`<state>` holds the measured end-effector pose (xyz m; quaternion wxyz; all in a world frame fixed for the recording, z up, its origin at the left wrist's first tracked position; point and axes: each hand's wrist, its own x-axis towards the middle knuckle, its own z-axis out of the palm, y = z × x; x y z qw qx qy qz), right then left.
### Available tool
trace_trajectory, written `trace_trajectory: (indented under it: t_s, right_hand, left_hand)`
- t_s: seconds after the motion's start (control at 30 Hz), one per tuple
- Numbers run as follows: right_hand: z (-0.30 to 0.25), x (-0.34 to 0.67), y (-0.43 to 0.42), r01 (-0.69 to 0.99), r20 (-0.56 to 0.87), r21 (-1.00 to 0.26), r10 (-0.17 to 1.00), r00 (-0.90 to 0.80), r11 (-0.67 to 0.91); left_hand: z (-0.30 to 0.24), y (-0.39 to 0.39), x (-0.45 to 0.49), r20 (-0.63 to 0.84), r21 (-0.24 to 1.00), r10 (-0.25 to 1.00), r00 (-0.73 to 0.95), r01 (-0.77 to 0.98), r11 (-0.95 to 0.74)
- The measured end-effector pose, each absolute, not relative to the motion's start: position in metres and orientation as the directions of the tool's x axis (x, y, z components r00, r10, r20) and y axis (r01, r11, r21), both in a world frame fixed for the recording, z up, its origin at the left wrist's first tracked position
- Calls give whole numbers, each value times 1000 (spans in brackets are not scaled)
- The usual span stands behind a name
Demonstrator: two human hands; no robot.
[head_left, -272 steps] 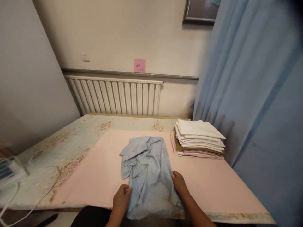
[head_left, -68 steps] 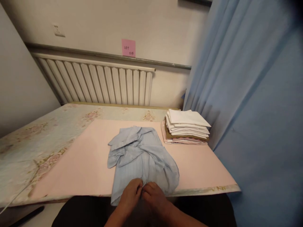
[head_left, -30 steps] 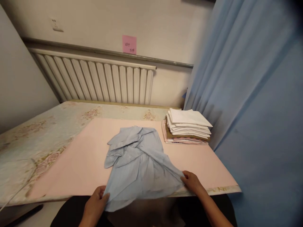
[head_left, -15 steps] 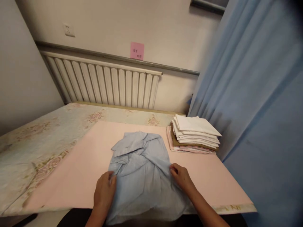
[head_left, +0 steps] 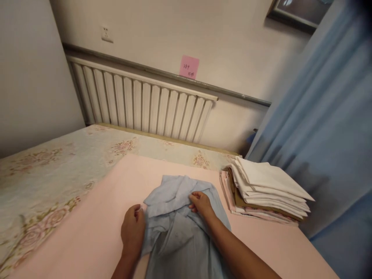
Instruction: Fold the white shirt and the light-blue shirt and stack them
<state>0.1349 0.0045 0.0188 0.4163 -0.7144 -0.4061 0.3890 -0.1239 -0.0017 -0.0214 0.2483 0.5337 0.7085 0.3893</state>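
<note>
A crumpled light-blue cloth (head_left: 180, 236) lies on a pink mat, with loose folds bunched at its far end and its near part running out of the frame. My left hand (head_left: 133, 228) is closed at the cloth's left edge, its fingers curled and thumb against the fabric. Over the middle of the folds, my right hand (head_left: 201, 203) pinches a bit of the cloth between thumb and fingers. I cannot tell from the folds what kind of piece it is.
The pink mat (head_left: 101, 228) covers part of a table with a floral cloth (head_left: 87, 155). A stack of folded fabrics (head_left: 270, 190), white on top, stands at the right. Beyond are a radiator (head_left: 145, 100) and a blue curtain (head_left: 328, 128).
My right hand has moved from the cloth's right edge onto its upper folds. My left hand remains at the left edge. The view has tilted and shifted.
</note>
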Motion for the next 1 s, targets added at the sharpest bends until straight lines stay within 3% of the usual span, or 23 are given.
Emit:
trace_trajectory:
  t_s: [0.2, 0.37, 0.43, 0.53, 0.63, 0.77, 0.9, 1.0]
  right_hand:
    - [15, 115, 29, 325, -326, -853, 904, 278, -408]
    - [17, 111, 30, 277, -505, -824, 862, 36, -494]
    - [25, 116, 40, 236, -514, -840, 856, -60, -488]
    - [51, 136, 79, 108, -342, -936, 938, -61, -335]
    - [82, 166, 131, 54, -145, -987, 985, 96, -151]
    - [93, 195, 160, 134, 106, -989, 925, 364, 61]
    - [68, 207, 131, 319, 207, -945, 878, 432, 66]
    - [46, 220, 92, 480, 235, -877, 860, 453, -13]
  left_hand:
    - [-21, 6, -127, 30, 851, 951, -309, 507, 138]
    - [-23, 5, -128, -16, 878, 944, -330, 447, 171]
    - [-23, 6, -129, -23, 879, 940, -341, 441, 182]
    - [-24, 7, -129, -23, 881, 933, -359, 434, 189]
    - [-26, 7, -130, -17, 888, 932, -361, 424, 180]
    - [-30, 9, -130, -15, 879, 937, -349, 441, 179]
    - [-34, 12, -131, -20, 865, 941, -337, 466, 185]
    - [-33, 13, -130, -27, 856, 950, -312, 484, 183]
